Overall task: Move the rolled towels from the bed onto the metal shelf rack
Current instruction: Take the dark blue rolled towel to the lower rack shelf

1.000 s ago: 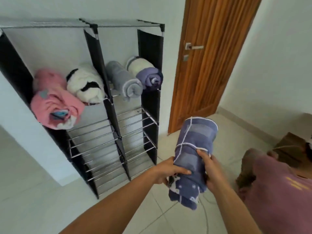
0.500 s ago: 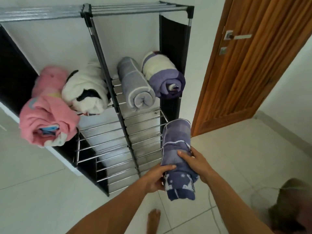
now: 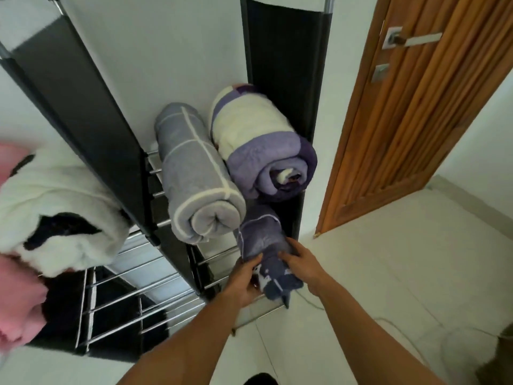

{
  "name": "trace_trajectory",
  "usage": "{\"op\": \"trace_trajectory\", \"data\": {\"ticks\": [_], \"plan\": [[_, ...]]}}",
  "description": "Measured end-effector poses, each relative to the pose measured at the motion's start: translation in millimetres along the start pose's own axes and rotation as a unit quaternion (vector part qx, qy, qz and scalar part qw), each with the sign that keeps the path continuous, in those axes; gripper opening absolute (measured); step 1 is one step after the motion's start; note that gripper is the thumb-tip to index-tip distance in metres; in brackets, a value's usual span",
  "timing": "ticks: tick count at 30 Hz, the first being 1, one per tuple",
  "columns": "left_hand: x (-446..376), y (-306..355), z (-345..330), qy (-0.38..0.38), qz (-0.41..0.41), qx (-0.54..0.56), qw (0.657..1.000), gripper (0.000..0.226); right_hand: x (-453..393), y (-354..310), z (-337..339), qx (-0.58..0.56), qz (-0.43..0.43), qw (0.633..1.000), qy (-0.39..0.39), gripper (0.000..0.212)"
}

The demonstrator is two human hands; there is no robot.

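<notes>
I hold a blue-purple rolled towel [image 3: 263,245] with white trim in both hands, its far end pushed into the right column of the metal shelf rack [image 3: 155,276], on the level below the upper towels. My left hand [image 3: 244,279] grips its near left side. My right hand [image 3: 299,259] grips its right side. Above it lie a grey rolled towel [image 3: 197,176] and a cream-and-purple rolled towel [image 3: 263,145]. In the left column rest a white-and-black roll [image 3: 52,207] and a pink roll [image 3: 16,301].
A black fabric side panel [image 3: 286,65] bounds the rack on the right. A wooden door [image 3: 424,107] with a metal handle stands just beyond it. Pale floor tiles [image 3: 388,273] spread to the right, with a thin cable lying on them.
I have stepped closer to the rack. The blue-purple towel has moved forward and down, from in front of the rack into the right column under the grey and purple rolls.
</notes>
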State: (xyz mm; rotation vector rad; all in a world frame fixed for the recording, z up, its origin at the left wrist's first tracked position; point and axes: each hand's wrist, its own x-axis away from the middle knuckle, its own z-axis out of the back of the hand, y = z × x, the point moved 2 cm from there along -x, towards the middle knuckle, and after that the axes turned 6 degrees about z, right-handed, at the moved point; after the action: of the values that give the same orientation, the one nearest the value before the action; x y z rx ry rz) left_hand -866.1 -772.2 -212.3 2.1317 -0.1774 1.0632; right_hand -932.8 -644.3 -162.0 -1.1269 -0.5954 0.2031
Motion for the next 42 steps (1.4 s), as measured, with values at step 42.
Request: {"op": "trace_trajectory", "data": {"ticks": [42], "plan": [[102.8,-94.1,-27.3,0.048,0.072,-0.535,0.840,0.037,216.8,144.7,73.2,-0.406,-0.214,0.856,0.239,0.030]]}}
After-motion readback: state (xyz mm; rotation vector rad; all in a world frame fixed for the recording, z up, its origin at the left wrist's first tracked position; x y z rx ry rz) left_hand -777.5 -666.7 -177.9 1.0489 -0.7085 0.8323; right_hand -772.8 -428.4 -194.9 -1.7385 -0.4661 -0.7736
